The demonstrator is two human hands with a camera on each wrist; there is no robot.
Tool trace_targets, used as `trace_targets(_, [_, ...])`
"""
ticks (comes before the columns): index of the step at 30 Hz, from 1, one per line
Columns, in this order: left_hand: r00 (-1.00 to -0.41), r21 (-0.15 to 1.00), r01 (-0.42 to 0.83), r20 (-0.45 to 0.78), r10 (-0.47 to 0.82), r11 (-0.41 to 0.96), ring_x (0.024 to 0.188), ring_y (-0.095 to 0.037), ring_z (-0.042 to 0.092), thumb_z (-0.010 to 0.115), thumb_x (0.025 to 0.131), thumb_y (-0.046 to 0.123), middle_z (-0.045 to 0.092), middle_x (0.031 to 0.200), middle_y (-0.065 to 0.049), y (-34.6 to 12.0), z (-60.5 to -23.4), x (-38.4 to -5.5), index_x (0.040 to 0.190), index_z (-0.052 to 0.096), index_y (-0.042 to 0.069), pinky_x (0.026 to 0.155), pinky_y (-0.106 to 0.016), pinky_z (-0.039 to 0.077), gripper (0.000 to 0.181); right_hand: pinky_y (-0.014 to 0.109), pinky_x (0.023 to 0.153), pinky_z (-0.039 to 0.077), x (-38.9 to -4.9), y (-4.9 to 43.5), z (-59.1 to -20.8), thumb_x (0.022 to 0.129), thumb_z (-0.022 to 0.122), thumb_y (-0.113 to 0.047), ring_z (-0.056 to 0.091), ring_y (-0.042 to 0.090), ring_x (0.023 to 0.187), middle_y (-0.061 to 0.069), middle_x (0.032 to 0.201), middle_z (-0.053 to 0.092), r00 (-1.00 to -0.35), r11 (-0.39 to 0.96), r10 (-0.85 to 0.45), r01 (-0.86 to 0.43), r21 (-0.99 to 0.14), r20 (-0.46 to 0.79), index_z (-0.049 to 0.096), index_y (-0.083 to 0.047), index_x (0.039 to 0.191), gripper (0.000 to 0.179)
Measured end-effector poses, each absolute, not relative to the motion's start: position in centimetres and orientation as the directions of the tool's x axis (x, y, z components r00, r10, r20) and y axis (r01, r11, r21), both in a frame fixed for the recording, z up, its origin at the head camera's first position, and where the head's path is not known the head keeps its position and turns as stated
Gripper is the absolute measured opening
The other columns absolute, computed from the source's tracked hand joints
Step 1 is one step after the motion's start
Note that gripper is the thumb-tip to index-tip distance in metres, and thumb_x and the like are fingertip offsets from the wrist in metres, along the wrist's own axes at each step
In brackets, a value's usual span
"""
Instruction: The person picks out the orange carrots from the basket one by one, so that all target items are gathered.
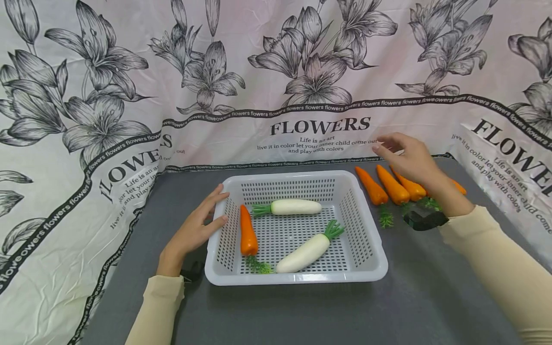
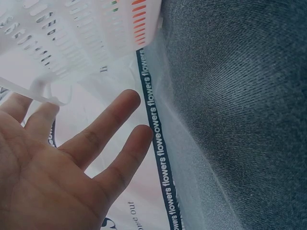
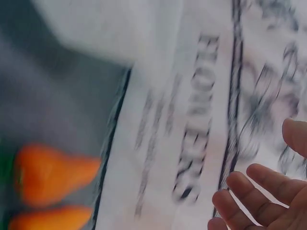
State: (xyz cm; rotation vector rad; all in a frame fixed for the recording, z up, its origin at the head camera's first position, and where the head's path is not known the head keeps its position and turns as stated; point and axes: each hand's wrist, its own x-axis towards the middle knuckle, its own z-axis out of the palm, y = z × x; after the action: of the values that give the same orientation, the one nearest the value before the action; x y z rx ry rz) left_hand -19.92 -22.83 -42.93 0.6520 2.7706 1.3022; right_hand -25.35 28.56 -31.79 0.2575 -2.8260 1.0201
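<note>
A white plastic basket (image 1: 297, 277) stands on the grey table, with perforated walls and floor. Inside it lie a carrot (image 1: 247, 231) at the left, a white radish (image 1: 296, 207) at the back and another white radish (image 1: 303, 254) nearer the front. My left hand (image 1: 195, 225) rests on the basket's left rim, fingers extended; the left wrist view shows fingertips at the rim and two fingers spread below it. My right hand (image 1: 407, 155) is raised over a row of carrots (image 1: 392, 184) right of the basket, fingers loosely bent and holding nothing. It partly hides the row.
Behind the table hangs a white cloth (image 1: 319, 139) with printed flowers and lettering; it also borders both sides. The grey table (image 1: 293, 316) extends in front of the basket. Green carrot tops (image 1: 386, 218) point toward the near side.
</note>
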Motion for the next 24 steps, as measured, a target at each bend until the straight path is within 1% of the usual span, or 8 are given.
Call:
trace_targets(5, [-0.909, 0.735, 0.373, 0.168, 0.381, 0.566, 0.117, -0.031, 0.060, 0.060, 0.102, 0.025, 0.014, 0.173, 0.001, -23.0, -43.0, -20.0, 0.159, 0.035, 0.022, 0.102, -0.056, 0.047, 0.062, 0.057, 0.096, 0.048, -24.7, 24.2, -31.4, 0.102, 0.055, -0.048, 0.058, 0.036, 0.118, 0.022, 0.132, 0.063, -0.965, 0.706, -0.192, -0.263, -0.658, 0.179, 0.053, -0.007, 0.145, 0.059])
trace_targets(10, [-0.910, 0.740, 0.368, 0.162, 0.383, 0.563, 0.117, -0.030, 0.060, 0.060, 0.102, 0.027, 0.013, 0.173, 0.003, -23.0, -42.9, -20.0, 0.159, 0.035, 0.024, 0.102, -0.055, 0.047, 0.063, 0.055, 0.095, 0.051, -24.5, 20.6, -31.6, 0.102, 0.059, -0.038, 0.063, 0.034, 0.113, 0.020, 0.128, 0.067, -0.944, 0.675, -0.263, -0.327, -0.661, 0.199, 0.058, -0.007, 0.142, 0.050])
trace_targets(13, [-0.909, 0.743, 0.368, 0.163, 0.383, 0.559, 0.116, -0.030, 0.060, 0.061, 0.102, 0.026, 0.014, 0.173, 0.004, -23.0, -42.8, -20.0, 0.159, 0.036, 0.024, 0.101, -0.054, 0.047, 0.063, 0.051, 0.093, 0.053, -24.7, 18.6, -31.9, 0.102, 0.061, -0.033, 0.065, 0.032, 0.109, 0.017, 0.125, 0.069, -0.925, 0.650, -0.307, -0.375, -0.661, 0.223, 0.060, -0.007, 0.139, 0.046])
trace_targets(16, [-0.911, 0.742, 0.364, 0.159, 0.380, 0.563, 0.116, -0.029, 0.060, 0.061, 0.102, 0.027, 0.014, 0.173, 0.004, -23.1, -42.8, -19.9, 0.159, 0.035, 0.024, 0.101, -0.054, 0.047, 0.063, 0.048, 0.094, 0.053, -25.0, 16.7, -32.3, 0.101, 0.062, -0.032, 0.065, 0.029, 0.109, 0.015, 0.124, 0.069, -0.901, 0.619, -0.365, -0.423, -0.661, 0.234, 0.060, -0.006, 0.139, 0.046])
trace_targets(20, [-0.915, 0.743, 0.354, 0.150, 0.375, 0.567, 0.117, -0.030, 0.060, 0.061, 0.102, 0.027, 0.014, 0.173, 0.004, -23.0, -42.9, -19.9, 0.159, 0.036, 0.025, 0.102, -0.055, 0.047, 0.062, 0.047, 0.097, 0.052, -25.1, 14.4, -32.9, 0.100, 0.063, -0.036, 0.064, 0.028, 0.112, 0.012, 0.128, 0.068, -0.874, 0.603, -0.431, -0.463, -0.649, 0.224, 0.060, -0.007, 0.139, 0.049])
trace_targets(24, [-0.915, 0.746, 0.353, 0.149, 0.374, 0.565, 0.118, -0.033, 0.060, 0.060, 0.102, 0.025, 0.014, 0.173, 0.002, -23.0, -42.9, -20.0, 0.159, 0.036, 0.022, 0.103, -0.057, 0.047, 0.062, 0.047, 0.096, 0.053, -25.1, 12.3, -33.7, 0.100, 0.063, -0.037, 0.064, 0.027, 0.112, 0.013, 0.130, 0.067, -0.852, 0.587, -0.483, -0.488, -0.646, 0.204, 0.061, -0.007, 0.138, 0.048])
